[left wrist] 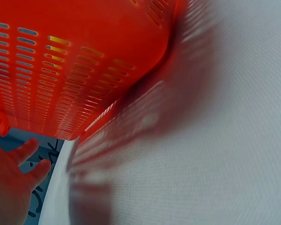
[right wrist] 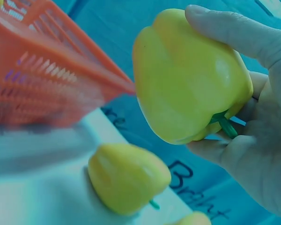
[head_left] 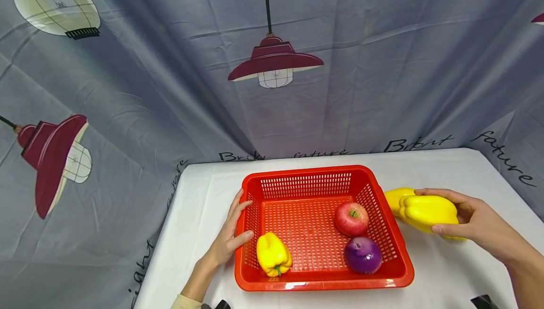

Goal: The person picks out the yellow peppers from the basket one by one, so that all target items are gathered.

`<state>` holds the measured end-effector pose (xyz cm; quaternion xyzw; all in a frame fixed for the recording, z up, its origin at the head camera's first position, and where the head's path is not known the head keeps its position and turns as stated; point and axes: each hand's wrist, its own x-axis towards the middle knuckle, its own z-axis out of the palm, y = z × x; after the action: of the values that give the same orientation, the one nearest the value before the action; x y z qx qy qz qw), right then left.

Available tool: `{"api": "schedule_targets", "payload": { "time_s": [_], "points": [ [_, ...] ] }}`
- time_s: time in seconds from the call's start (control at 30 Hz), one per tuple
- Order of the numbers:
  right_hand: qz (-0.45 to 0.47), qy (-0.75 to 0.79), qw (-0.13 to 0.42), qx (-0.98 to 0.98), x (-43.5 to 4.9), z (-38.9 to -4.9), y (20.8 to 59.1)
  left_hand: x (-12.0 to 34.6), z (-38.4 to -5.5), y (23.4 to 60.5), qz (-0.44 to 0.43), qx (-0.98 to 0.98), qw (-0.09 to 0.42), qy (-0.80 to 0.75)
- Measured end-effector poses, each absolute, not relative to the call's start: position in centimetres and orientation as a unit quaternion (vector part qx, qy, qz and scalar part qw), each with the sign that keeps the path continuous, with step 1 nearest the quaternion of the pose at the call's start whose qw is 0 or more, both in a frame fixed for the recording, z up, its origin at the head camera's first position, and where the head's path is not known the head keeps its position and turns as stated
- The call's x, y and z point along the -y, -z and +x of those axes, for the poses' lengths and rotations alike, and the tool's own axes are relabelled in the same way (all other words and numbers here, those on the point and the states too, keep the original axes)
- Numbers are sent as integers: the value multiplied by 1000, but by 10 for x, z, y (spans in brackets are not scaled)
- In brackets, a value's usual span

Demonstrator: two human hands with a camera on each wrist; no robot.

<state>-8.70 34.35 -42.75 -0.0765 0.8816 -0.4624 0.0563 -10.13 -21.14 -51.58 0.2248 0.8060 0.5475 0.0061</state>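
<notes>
My right hand [head_left: 480, 219] holds a yellow bell pepper [head_left: 430, 212] beside the basket's right side; in the right wrist view its green stem points toward the palm. Beneath it in that view, a second yellow bell pepper [right wrist: 126, 178] lies on the white table. On the left, my left hand [head_left: 225, 243] touches the rim of the red plastic basket [head_left: 310, 286], its fingers loosely spread, thumb and index finger over the edge. Inside the basket lie another yellow bell pepper [head_left: 273, 254] at the front left, a red apple [head_left: 351, 219] at the right, and a round purple vegetable [head_left: 363, 255] in front of the apple.
A white cloth covers the table [head_left: 459, 167]. Grey curtain [head_left: 340, 110] printed with lamps and lettering hangs behind and around it. Part of another yellow item [right wrist: 196, 219] shows at the bottom of the right wrist view. A black object [head_left: 484, 301] sits at the front right.
</notes>
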Motion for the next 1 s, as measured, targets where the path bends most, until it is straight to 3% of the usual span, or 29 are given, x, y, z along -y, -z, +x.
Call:
{"api": "schedule_targets", "payload": {
  "time_s": [0.33, 0.67, 1.0],
  "points": [
    [-81, 451, 107, -883, -355, -77, 453, 212, -102, 514, 226, -806, 4, -547],
    [-54, 451, 210, -866, -354, -79, 472, 211, -102, 514, 224, -807, 5, -547],
    [-71, 428, 229, -871, -354, -81, 492, 212, -101, 514, 227, -806, 4, -546]
  ]
}}
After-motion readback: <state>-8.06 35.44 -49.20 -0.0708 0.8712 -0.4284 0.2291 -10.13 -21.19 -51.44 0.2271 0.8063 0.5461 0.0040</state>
